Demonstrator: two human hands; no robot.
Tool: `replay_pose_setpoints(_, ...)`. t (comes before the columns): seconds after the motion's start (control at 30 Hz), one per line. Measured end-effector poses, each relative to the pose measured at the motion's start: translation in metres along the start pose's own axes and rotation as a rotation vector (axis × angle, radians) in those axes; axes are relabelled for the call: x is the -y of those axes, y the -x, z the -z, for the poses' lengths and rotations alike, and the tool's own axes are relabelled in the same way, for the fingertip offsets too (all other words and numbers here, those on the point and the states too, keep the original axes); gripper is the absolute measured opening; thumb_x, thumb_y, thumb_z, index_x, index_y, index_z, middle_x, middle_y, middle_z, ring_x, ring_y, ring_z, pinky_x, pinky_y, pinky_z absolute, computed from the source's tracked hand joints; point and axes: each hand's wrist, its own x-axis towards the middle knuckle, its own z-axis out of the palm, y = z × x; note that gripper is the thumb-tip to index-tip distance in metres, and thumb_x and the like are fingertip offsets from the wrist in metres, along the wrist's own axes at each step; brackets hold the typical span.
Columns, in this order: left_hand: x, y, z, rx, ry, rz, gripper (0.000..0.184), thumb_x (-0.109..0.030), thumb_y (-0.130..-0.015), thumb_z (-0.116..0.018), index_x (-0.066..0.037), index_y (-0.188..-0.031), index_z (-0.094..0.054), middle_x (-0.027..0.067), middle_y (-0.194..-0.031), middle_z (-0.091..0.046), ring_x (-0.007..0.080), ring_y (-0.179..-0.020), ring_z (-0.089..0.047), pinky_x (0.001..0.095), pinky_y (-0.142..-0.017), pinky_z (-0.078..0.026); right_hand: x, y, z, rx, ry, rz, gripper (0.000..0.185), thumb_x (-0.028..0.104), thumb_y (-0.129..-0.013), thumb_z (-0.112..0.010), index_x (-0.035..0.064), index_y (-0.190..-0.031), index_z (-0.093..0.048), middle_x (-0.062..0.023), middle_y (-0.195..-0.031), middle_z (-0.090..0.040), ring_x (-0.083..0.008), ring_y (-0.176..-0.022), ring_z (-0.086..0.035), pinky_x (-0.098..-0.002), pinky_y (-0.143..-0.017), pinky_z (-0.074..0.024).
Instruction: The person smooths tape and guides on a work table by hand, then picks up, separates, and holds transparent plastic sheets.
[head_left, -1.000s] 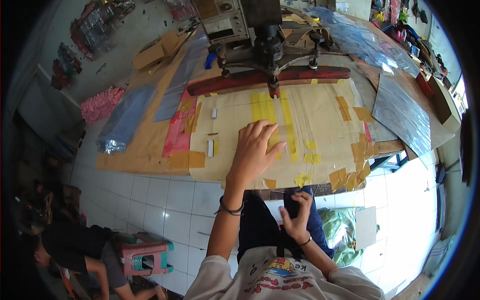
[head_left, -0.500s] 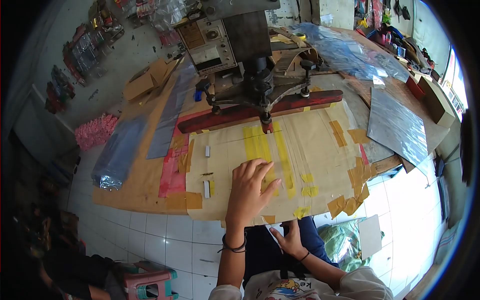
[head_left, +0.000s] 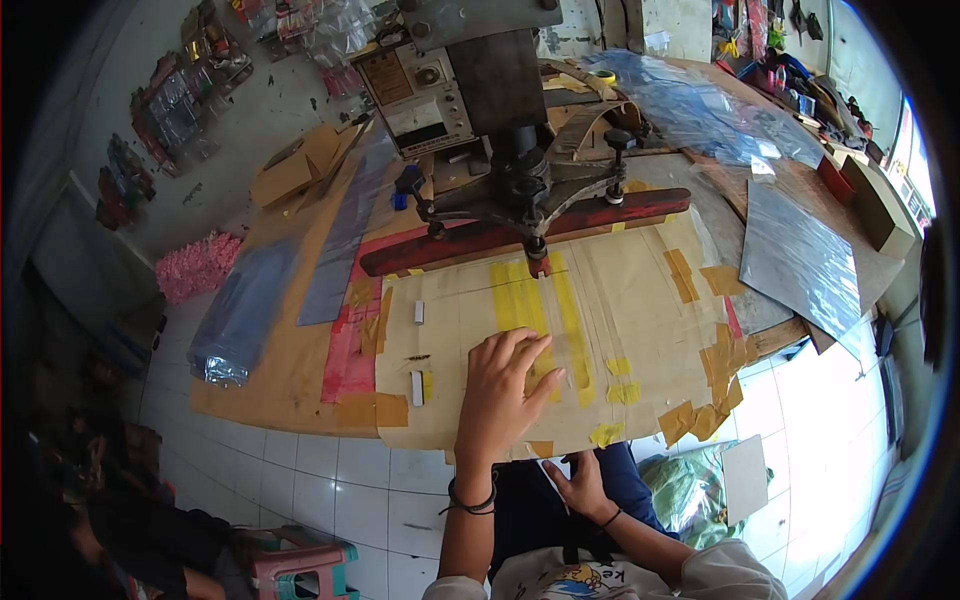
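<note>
My left hand (head_left: 503, 388) is over the front middle of a tan sheet (head_left: 650, 320) patched with yellow and brown tape. Its fingers are loosely bent, the thumb stands apart, and it grips nothing. Beyond it, a long red bar (head_left: 450, 247) lies across the sheet's far part, under the black-armed head of a press machine (head_left: 525, 180). Below the table's front edge, near my lap, is my right hand (head_left: 585, 490). Its thumb is stretched away from the fingers, whose tips are partly hidden beside something dark.
A control box (head_left: 415, 100) with a dial stands behind the press. Rolled clear blue plastic (head_left: 240, 315) lies at left, a cardboard box (head_left: 295, 165) behind it. Plastic sheets (head_left: 800, 255) overhang the right side. A stool (head_left: 300, 570) and a seated person (head_left: 150, 530) are lower left.
The whole view has shifted slightly, with the scene a little lower in the picture. Both hands keep the same place relative to the table, and the press looks the same.
</note>
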Motion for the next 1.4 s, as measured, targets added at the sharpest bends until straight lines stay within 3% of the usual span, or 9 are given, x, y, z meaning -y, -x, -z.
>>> replay_pose_setpoints(1.4,-0.0014,-0.0003,0.0001,0.002,-0.009,-0.001,0.042,-0.033,-0.093,-0.076,-0.005,-0.125,-0.072,0.0087,-0.129,-0.063,0.0298,-0.121,-0.056,0.0438,-0.107,-0.040,-0.0022,-0.0014,-0.0011,0.004,0.015,0.009,0.033,0.023,-0.089,-0.082,0.0030,-0.109,-0.064,-0.0128,-0.094,-0.067,-0.0297,-0.087,-0.066,-0.0403,-0.080,-0.0537)
